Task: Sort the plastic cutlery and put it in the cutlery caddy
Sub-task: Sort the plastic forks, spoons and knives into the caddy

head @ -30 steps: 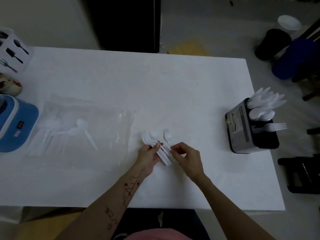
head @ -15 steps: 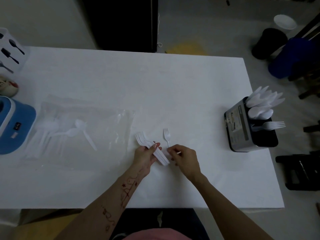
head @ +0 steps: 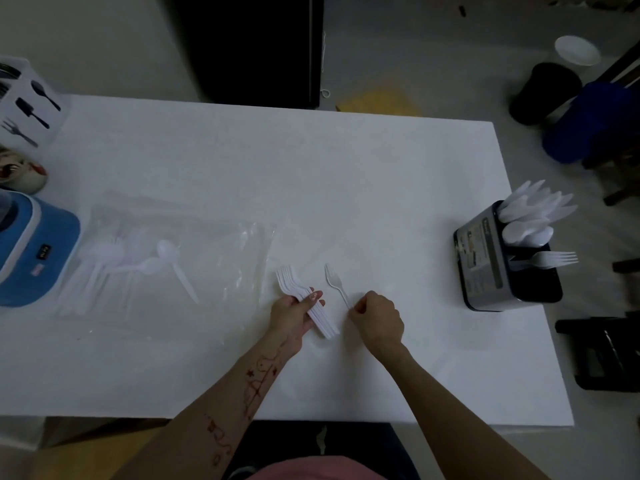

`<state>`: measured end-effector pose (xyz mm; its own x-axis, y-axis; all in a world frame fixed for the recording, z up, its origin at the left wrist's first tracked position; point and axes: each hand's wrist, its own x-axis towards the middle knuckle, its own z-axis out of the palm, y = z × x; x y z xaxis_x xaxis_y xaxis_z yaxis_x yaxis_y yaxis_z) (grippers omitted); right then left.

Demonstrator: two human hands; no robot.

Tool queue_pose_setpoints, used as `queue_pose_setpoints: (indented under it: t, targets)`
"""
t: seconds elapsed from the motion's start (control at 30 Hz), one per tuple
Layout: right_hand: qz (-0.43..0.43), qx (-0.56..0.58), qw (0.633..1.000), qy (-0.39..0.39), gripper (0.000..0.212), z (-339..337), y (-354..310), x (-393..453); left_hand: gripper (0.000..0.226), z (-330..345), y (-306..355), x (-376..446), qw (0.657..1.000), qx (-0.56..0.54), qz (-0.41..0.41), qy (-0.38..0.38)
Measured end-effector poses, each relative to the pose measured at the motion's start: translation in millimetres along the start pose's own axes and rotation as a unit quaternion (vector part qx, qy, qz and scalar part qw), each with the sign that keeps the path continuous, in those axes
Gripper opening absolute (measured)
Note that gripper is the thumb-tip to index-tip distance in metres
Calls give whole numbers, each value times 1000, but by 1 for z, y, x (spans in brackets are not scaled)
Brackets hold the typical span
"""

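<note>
table (head: 311, 174): white, rectangular | right edge: caddy (head: 485, 268) stood upright, cutlery in it | left-centre: clear bag (head: 214, 271) lay flat, cutlery inside | left edge: blue box (head: 41, 258), mug (head: 24, 174) beyond it, white box (head: 31, 98) at far corner | near centre: fork (head: 335, 282) lay by the hands

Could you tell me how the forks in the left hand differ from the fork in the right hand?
The left hand grips a nested stack of forks; the right hand pinches a single fork by its handle end. The stack's tines fan out up and to the left, while the single fork stands apart, turned more edge-on. Both are white plastic, tines pointing away from the person.
</note>
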<state>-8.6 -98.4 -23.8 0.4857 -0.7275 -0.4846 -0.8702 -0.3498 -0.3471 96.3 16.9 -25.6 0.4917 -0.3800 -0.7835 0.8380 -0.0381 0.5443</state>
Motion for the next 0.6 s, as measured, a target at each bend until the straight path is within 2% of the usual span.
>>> queue_pose_setpoints:
  t: [0.1,0.2,0.27,0.37,0.6]
  targets:
    - [-22,-2,1000,-1,13,-1,3,1,12,2,2,-1,1000,1,0,-1]
    - [-56,0,998,6,10,-2,8,1,12,3,2,-2,1000,4,-1,2]
    - [-79,43,995,31,6,-2,13,-1,13,4,1,-2,1000,6,-1,0]
    - [-111,141,982,55,10,-6,18,-5,21,10,0,-3,1000,8,2,-10]
    - [-173,237,953,68,2,-23,32,-17,11,34,-8,-8,999,12,7,-43]
